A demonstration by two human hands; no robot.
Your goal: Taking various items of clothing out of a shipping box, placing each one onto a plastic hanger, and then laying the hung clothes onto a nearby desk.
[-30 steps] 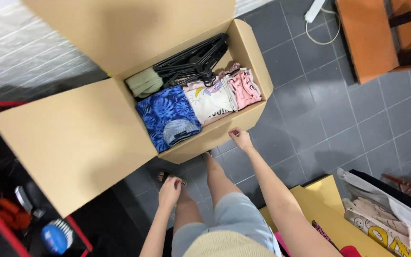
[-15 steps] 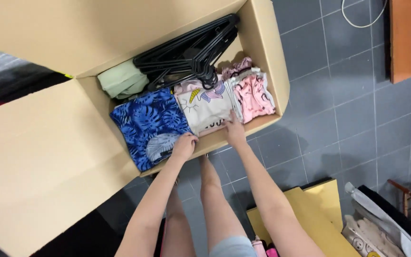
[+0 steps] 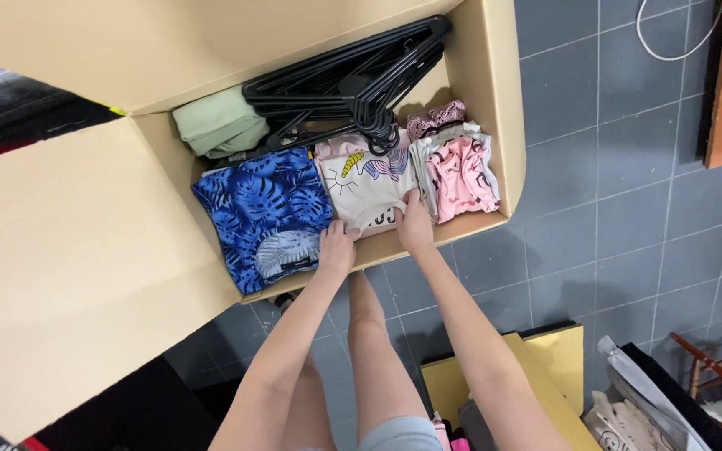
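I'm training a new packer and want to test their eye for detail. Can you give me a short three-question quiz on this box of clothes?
1. True or false: both hands are on the cream folded shirt with the unicorn print.
2. Which folded garment lies directly beside the left hand, on its outer side? A) pink one B) blue leaf-print one C) pale green one
3. Fill in: the black hangers lie at the ___ side of the cardboard box, away from the person.

Key
1. True: the left hand and the right hand meet its near edge.
2. B, the blue leaf-print garment.
3. Far.
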